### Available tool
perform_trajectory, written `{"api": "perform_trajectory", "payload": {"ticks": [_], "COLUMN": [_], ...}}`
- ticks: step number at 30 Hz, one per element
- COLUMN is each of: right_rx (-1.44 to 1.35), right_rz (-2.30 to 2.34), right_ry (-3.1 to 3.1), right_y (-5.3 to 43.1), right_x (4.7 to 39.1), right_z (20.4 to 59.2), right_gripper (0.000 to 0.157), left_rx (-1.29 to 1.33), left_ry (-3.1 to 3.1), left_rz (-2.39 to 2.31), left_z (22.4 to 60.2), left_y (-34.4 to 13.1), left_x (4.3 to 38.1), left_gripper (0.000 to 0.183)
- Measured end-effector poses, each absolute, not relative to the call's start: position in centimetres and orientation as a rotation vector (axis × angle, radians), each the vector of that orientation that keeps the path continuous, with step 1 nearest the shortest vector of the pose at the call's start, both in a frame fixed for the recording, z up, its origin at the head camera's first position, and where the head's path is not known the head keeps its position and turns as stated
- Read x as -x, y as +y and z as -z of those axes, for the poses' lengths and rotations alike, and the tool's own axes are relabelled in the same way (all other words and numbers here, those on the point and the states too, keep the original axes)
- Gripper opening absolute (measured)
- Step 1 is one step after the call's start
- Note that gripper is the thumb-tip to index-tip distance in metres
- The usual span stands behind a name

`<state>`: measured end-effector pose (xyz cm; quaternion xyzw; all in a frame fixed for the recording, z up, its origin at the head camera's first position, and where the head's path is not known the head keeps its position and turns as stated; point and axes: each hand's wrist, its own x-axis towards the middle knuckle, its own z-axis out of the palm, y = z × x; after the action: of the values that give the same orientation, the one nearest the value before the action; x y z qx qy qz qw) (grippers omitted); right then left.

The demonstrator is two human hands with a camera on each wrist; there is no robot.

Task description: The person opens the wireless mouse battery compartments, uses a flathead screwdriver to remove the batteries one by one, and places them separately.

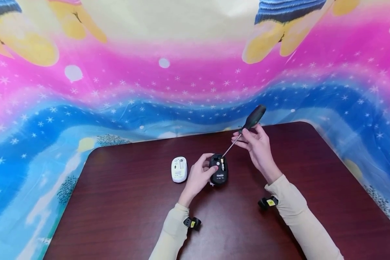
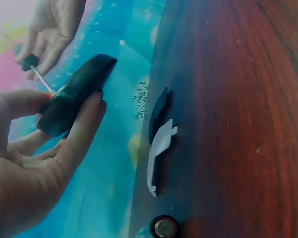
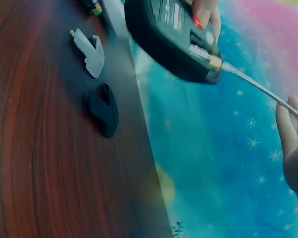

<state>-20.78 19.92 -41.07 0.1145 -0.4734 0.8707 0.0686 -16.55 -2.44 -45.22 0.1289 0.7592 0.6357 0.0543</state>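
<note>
My left hand [image 1: 197, 177] grips a black computer mouse [image 1: 219, 178] above the table, its underside turned up and the battery slot uncovered. One battery [image 1: 223, 164] lies in that slot. In my right hand [image 1: 260, 148] is a screwdriver, held between thumb and fingers near the lower end of its dark handle [image 1: 256, 115]. The thin metal shaft [image 3: 258, 85] slants down to the mouse, and its tip meets the slot at the battery's coppery end [image 3: 215, 61]. A white mouse [image 1: 179, 169] lies underside up to the left of my left hand.
Two small loose pieces that look like covers, one white [image 3: 93, 57] and one black [image 3: 104, 110], lie on the brown table [image 1: 130, 202]. Another battery [image 2: 165, 227] shows near them. A patterned cloth [image 1: 149, 86] hangs behind the table's far edge.
</note>
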Motion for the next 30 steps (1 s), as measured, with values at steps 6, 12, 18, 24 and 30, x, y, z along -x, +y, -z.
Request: {"api": "perform_trajectory", "payload": {"ticks": [6, 12, 18, 24, 30], "right_rx": [-0.128, 0.031, 0.098, 0.123, 0.219], "right_rz": [-2.795, -2.779, -2.769, -2.722, -2.652], "right_ry": [-1.285, -1.558, -1.725, -1.848, -2.001], "right_y": [21.7, 23.3, 24.7, 26.0, 27.4], "right_x": [20.9, 20.8, 20.6, 20.6, 20.9], "right_z": [41.3, 41.3, 41.4, 41.8, 42.3], "right_gripper": [0.014, 0.012, 0.010, 0.007, 0.012], "left_rx": [-0.272, -0.191, -0.156, -0.172, -0.184], "left_ry": [2.363, 2.326, 2.360, 2.360, 2.325], "left_rz": [-1.994, -2.064, -1.997, -2.006, -2.028], "left_z": [44.7, 44.5, 43.4, 41.0, 40.7], "left_y": [-2.2, -2.6, -2.5, -2.5, -2.6], "left_x": [16.9, 17.1, 16.5, 15.1, 14.9], "left_gripper": [0.041, 0.043, 0.042, 0.041, 0.042]}}
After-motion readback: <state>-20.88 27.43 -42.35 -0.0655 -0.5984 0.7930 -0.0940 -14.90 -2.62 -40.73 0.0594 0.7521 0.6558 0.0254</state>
